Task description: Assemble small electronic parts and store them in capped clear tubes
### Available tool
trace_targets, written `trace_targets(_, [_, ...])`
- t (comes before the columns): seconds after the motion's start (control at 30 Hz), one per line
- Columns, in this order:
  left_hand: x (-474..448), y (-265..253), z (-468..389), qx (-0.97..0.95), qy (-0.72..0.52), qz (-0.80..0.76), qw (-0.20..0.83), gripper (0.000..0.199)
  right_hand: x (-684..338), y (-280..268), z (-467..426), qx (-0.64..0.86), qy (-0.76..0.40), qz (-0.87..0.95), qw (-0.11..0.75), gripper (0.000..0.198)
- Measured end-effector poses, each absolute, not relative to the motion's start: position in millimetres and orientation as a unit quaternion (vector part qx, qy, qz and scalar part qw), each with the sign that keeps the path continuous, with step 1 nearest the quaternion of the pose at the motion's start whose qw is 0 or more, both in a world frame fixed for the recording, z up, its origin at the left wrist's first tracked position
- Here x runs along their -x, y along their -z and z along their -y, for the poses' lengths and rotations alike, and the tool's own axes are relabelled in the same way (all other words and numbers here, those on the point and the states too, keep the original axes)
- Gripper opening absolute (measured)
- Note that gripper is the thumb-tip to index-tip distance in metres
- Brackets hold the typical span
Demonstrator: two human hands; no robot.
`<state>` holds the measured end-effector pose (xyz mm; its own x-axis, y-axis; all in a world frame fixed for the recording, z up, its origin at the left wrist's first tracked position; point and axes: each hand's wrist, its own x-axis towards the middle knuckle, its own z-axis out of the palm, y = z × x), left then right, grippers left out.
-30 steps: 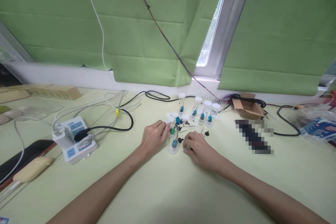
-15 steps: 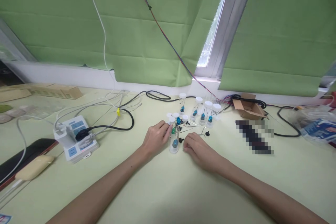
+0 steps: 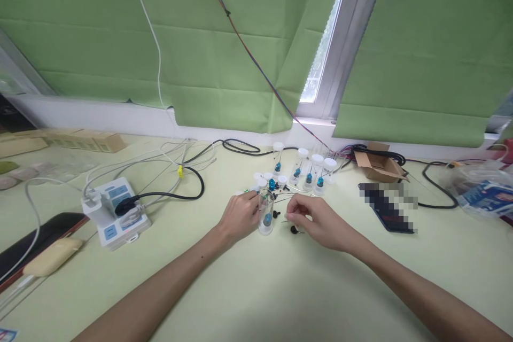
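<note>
My left hand (image 3: 239,215) is closed beside an upright clear tube (image 3: 265,227) with a blue part inside. Its fingertips are hidden, and a small bit of green shows just beyond its knuckles. My right hand (image 3: 315,220) is pinched on a thin metal pin (image 3: 285,221), right of the tube. Below those fingers lies a black knob-like part (image 3: 294,230) with a thin metal end. Another small black part (image 3: 276,214) lies between the tube and my right hand. Behind are white caps (image 3: 262,183), a blue part (image 3: 272,184) and thin metal rods.
Several capped clear tubes (image 3: 309,184) with blue parts stand behind the hands. A power strip (image 3: 132,224) with plugs and cables is at left. To the right are an open cardboard box (image 3: 379,172), a partly blurred dark phone-like object (image 3: 395,222) and a plastic bag (image 3: 484,195).
My right hand has lifted slightly and turned, now showing a thin metal pin in its fingers and a black part beneath. My left fingers have shifted down alongside the tube.
</note>
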<state>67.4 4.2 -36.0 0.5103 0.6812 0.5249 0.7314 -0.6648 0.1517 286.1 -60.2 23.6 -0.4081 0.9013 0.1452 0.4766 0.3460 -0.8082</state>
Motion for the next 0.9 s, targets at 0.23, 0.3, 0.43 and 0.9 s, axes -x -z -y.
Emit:
trace_targets(0.23, [-73,37,3,0.871,0.273,0.408,0.032,0.033,-291,-61,79,0.397,-0.460,0.700,0.376,0.014])
trace_targets(0.3, [-77,38,7,0.872,0.272,0.406,0.027,0.032,-292,-68,81,0.397,-0.429,0.683,0.439,0.016])
trace_targets(0.43, [-83,41,13,0.879,0.270,0.393,0.018,0.029,-291,-70,80,0.409,-0.387,0.666,0.489,0.018])
trace_targets(0.9, [-89,45,19,0.895,0.269,0.356,0.009,0.025,-280,-46,70,0.408,-0.426,0.670,0.451,0.012])
